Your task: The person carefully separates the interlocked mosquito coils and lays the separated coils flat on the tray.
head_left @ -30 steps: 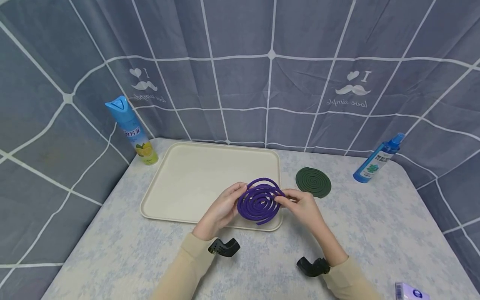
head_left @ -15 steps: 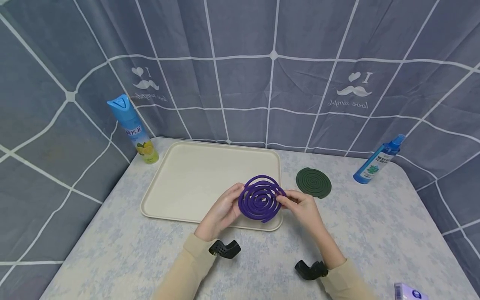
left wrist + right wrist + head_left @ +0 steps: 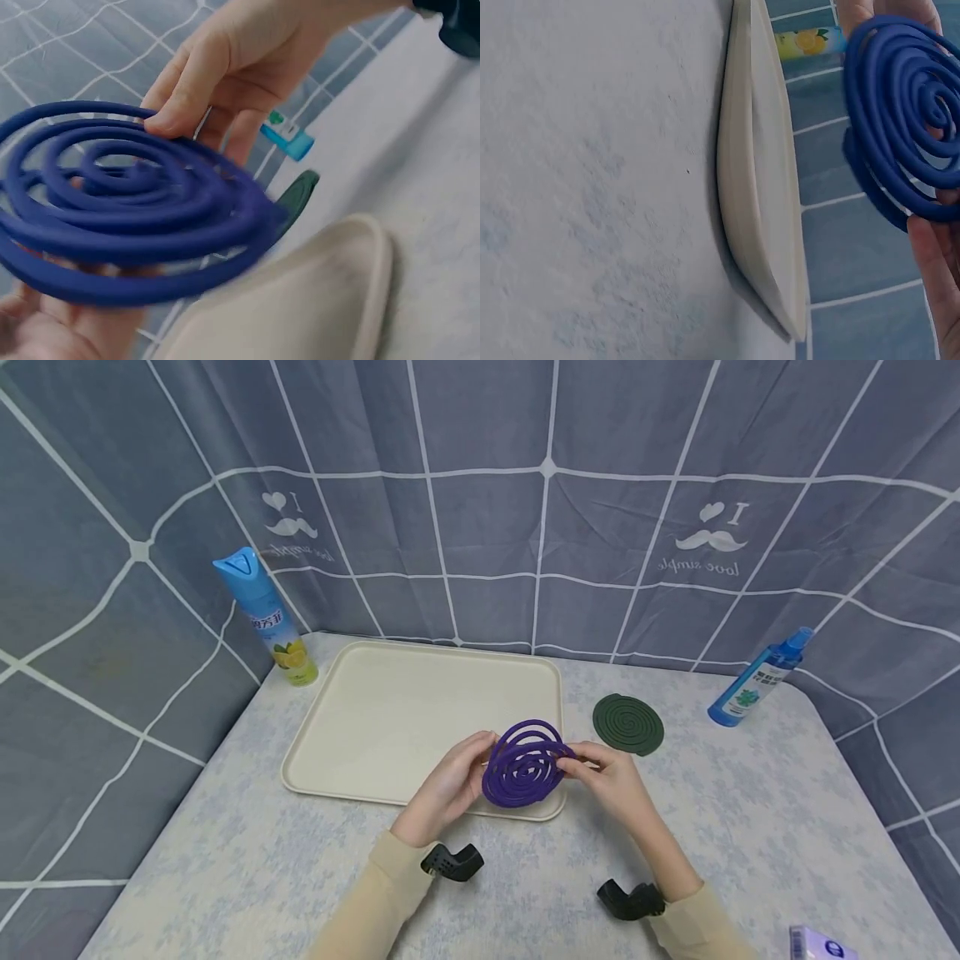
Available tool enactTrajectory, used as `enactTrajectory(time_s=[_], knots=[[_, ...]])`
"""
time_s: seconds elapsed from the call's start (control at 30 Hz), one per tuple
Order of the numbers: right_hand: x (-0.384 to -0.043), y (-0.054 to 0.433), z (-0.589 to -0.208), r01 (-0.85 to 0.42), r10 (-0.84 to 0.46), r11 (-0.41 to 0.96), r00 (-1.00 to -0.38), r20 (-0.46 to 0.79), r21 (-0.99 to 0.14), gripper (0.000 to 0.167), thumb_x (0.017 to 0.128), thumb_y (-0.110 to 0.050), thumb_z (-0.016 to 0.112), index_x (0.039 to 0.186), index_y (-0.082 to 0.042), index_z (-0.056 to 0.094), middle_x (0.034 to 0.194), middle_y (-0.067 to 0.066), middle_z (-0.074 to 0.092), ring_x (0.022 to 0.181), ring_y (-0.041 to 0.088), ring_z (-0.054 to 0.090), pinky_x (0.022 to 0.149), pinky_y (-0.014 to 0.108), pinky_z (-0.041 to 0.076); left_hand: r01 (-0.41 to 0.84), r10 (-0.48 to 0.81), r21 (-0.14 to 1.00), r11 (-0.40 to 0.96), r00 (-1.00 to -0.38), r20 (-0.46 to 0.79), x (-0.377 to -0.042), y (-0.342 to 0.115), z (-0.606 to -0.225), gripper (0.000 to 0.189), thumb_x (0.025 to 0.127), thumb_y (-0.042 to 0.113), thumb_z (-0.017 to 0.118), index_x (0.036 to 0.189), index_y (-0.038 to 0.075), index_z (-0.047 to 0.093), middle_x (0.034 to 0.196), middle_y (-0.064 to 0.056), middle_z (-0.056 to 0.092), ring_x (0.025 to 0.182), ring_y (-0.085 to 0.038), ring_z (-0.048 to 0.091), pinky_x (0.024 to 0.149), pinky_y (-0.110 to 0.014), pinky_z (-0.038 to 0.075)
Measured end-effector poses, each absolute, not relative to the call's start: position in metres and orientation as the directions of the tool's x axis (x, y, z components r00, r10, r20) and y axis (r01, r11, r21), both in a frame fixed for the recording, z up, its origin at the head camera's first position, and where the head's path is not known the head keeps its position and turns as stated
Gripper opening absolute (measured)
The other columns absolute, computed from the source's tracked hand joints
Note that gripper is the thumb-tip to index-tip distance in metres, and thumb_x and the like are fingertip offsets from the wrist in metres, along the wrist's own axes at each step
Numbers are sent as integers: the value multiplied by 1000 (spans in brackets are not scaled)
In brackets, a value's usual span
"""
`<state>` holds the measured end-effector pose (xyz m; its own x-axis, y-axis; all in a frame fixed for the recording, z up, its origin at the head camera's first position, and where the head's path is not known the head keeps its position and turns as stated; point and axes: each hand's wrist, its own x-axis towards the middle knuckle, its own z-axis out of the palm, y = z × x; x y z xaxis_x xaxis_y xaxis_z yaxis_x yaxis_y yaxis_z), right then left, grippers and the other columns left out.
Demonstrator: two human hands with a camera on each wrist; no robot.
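Note:
A purple mosquito coil (image 3: 525,774) is held above the front right corner of the cream tray (image 3: 420,718), its loops partly spread apart. My left hand (image 3: 448,783) holds its left edge, with fingers behind and under the loops, partly hidden. At the opposite edge, my right hand (image 3: 617,783) pinches the outer loops between thumb and fingers. The coil looks blue in the left wrist view, where the right thumb (image 3: 176,112) lies on top of its rim. A dark green mosquito coil (image 3: 628,724) lies flat on the table, just right of the tray.
A blue and yellow spray can (image 3: 266,618) stands at the back left. At the back right is a blue spray bottle (image 3: 759,678). A light purple box (image 3: 821,944) sits at the near right edge. A grey checked curtain (image 3: 487,527) hangs behind the table.
Both hands keep hold of the purple coil and shift slightly right. Its loops tilt and separate more at the top, and its loose outer end is no longer seen at the bottom.

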<state>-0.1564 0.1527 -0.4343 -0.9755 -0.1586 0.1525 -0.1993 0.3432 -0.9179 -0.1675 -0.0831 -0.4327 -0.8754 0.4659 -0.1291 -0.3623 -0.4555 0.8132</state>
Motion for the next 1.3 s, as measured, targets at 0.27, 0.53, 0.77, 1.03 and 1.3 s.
enactTrajectory(time_s=[0.27, 0.53, 0.77, 1.03, 1.3], knots=[[-157, 154, -432, -520, -320, 437, -852, 413, -734, 15, 79, 2, 77, 92, -3, 78, 85, 7, 74, 75, -4, 58, 63, 16, 52, -355, 475, 933, -60, -832, -286, -171, -83, -423, 34, 105, 35, 44, 111, 3, 55, 88, 6, 57, 69, -3, 51, 60, -16, 49], [-156, 154, -424, -481, -331, 474, -873, 358, -738, 15, 82, -1, 76, 97, -4, 78, 90, 7, 75, 78, -4, 60, 66, 19, 54, -335, 489, 940, -68, -833, -261, -173, -85, -424, 28, 106, 31, 43, 106, 7, 57, 93, 5, 57, 73, -5, 52, 62, -16, 49], [-155, 153, -424, -239, -208, 454, -965, 159, -858, 19, 90, -10, 71, 105, 0, 75, 96, 14, 75, 74, 3, 66, 68, 24, 58, -333, 424, 902, -273, -884, -198, -173, -86, -428, 21, 107, 23, 40, 101, 12, 56, 93, 6, 59, 74, -2, 58, 63, -15, 51], [-161, 147, -438, -24, -76, 226, -997, 7, -974, 24, 94, -7, 65, 111, 11, 68, 91, 11, 73, 73, 3, 67, 72, 29, 61, -301, 288, 844, -444, -940, -184, -170, -83, -433, 20, 109, 19, 31, 107, 11, 49, 93, 5, 58, 74, -2, 59, 63, -16, 52], [-165, 136, -450, 115, -4, 41, -993, -115, -993, 27, 96, -6, 62, 114, 15, 62, 80, -8, 72, 75, 5, 69, 74, 33, 61, -245, 161, 809, -535, -969, -187, -168, -78, -441, 21, 109, 20, 30, 108, 8, 48, 92, 5, 61, 77, -2, 62, 69, -19, 53]])
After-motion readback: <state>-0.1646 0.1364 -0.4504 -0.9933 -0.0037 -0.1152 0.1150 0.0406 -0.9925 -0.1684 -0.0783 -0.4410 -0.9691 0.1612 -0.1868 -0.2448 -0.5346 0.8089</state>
